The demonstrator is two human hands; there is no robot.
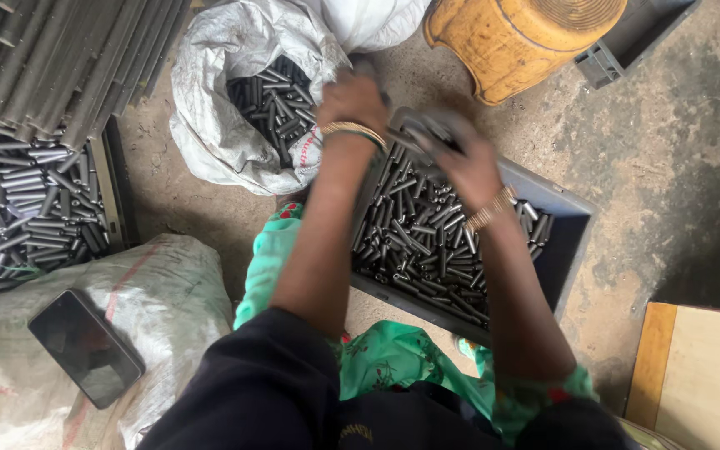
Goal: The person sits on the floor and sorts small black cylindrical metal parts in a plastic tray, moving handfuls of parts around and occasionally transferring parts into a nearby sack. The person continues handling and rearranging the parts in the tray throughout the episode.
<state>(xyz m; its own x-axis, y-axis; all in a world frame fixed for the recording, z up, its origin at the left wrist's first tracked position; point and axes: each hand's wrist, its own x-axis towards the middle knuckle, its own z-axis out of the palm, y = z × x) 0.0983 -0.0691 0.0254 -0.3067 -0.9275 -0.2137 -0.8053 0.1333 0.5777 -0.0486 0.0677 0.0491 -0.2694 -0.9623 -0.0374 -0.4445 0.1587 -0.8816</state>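
Looks like the pin-sorting step: right hand (464,162) clutches a blurry bunch of metal pins (418,133) above the grey crate (572,221); left hand (352,100) beside it, grip unclear; next needs a steady hold.

phone (85,346): black, screen dark, lying flat on sack, near left
sack under phone (168,292): woven, off-white with a red stripe, near left
left tray (114,179): heaped with short dark metal pins, far left edge
long rods (68,58): grey bundle, top left, lying over that tray's far end
stool (514,42): yellow plastic, tipped on its side, far centre-right
dark crate (627,42): partly seen, top right behind stool
wooden board (697,375): pale with an orange edge, near right
floor (668,167): bare concrete, stained
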